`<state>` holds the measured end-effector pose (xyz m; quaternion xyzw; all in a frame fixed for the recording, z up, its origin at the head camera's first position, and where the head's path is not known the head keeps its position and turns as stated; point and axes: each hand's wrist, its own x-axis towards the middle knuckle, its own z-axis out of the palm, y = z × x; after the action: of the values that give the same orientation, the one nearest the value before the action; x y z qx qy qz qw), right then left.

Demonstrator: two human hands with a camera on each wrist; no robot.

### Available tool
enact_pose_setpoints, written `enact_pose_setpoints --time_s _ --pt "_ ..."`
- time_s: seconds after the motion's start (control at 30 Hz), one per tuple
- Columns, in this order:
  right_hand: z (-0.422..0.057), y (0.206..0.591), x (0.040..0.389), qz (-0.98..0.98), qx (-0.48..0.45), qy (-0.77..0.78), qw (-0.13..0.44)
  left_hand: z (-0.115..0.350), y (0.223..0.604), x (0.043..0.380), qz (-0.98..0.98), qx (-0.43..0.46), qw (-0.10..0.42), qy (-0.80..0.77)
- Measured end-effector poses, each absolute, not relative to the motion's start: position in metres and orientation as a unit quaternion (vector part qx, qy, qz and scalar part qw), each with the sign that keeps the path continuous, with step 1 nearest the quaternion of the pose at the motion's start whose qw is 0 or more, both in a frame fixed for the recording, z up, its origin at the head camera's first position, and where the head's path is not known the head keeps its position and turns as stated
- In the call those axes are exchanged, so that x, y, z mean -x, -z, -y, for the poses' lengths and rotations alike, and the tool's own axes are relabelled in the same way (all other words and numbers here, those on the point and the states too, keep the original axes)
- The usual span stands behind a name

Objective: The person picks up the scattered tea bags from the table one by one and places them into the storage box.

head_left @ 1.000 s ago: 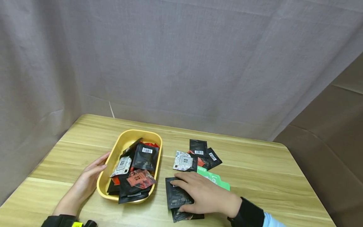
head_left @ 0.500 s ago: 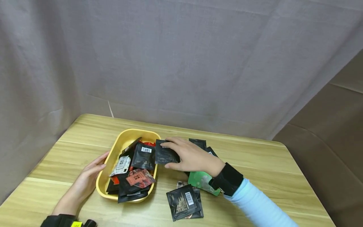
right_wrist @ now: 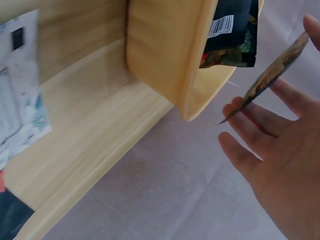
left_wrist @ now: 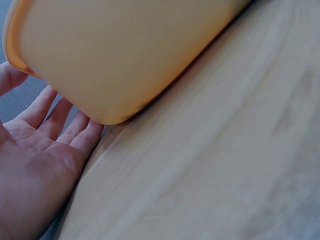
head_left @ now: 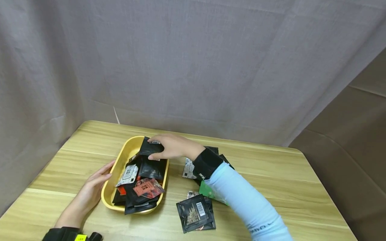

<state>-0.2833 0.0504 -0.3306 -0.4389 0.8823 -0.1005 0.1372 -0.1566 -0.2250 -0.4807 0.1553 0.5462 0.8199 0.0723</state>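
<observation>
A yellow plastic basket (head_left: 105, 190) stands on the left half of the table, filled with flat sachets, most of them black. Over its far end my right hand (head_left: 173, 146) pinches a black sachet (head_left: 146, 149) between thumb and fingers; the right wrist view shows this sachet (right_wrist: 272, 70) edge-on. My left hand (head_left: 94, 187) rests against the basket's left side, fingers relaxed and extended, the thumb by the rim. Among the basket's contents are a white patterned sachet (head_left: 129, 174) and a red one (head_left: 147, 188).
Right of the basket lie two black sachets (head_left: 194, 214), overlapping, near the front. Behind them are a green packet (head_left: 208, 190), a white sachet (head_left: 188, 169) and more black ones, partly hidden by my right arm. A grey curtain (head_left: 193, 67) hangs behind the table.
My right hand has picked a black sachet off the front pile and carried it left to the basket's far end. The left hand has stayed at the basket's side.
</observation>
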Motion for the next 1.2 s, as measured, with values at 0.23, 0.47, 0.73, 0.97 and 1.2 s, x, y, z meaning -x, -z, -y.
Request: enact_pose_setpoints --time_s 0.23,0.47,0.73,0.97,1.2 --pt "-0.027 0.333 0.291 -0.884 0.419 0.087 0.188 0.225 0.481 0.153 -0.555 -0.141 0.069 -0.817" --pt "-0.024 0.335 0.29 -0.884 0.415 0.094 0.195 0.224 0.483 0.152 -0.559 -0.13 0.068 -0.816" --pt "-0.028 0.332 0.289 -0.884 0.416 0.106 0.186 0.223 0.481 0.151 -0.555 -0.133 0.071 -0.818" --pt "-0.036 0.328 0.29 -0.884 0.418 0.125 0.168 0.223 0.481 0.152 -0.552 -0.136 0.072 -0.82" --pt "-0.057 0.326 0.286 -0.883 0.432 0.128 0.132 0.222 0.48 0.151 -0.55 -0.137 0.072 -0.821"
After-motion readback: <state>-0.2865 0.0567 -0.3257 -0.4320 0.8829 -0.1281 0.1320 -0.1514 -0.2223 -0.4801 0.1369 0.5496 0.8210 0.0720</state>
